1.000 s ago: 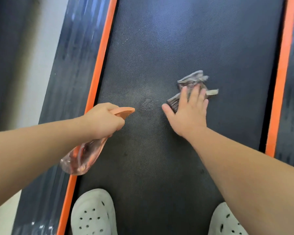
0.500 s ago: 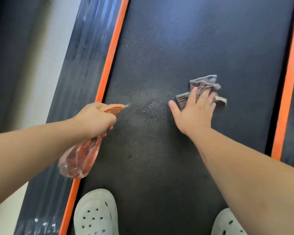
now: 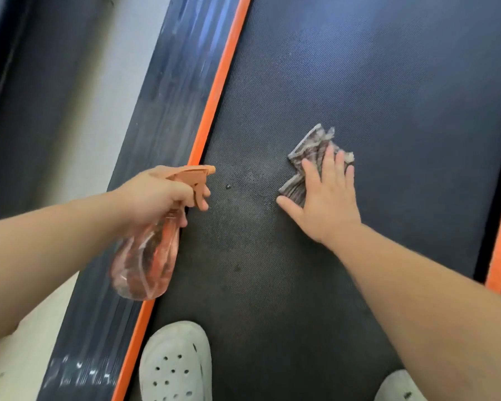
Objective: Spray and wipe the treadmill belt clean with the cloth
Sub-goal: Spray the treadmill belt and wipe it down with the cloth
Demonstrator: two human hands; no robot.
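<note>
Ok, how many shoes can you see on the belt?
2. One shoe stands near the left edge of the belt, its toe in full view. The other is at the bottom right, mostly cut off by the frame edge.

One spray bottle point(image 3: 145, 256); one cloth point(image 3: 310, 151); two hands point(image 3: 156, 195) point(image 3: 327, 206); two clogs point(image 3: 175, 363) point(image 3: 399, 386).

The left hand point(image 3: 156, 195), right hand point(image 3: 327, 204) and forearms point(image 3: 417, 299) are bare. Each foot wears a white clog: the left clog point(image 3: 175, 363) has round holes over its toe, the right clog point(image 3: 399, 386) is cut off by the frame.
</note>
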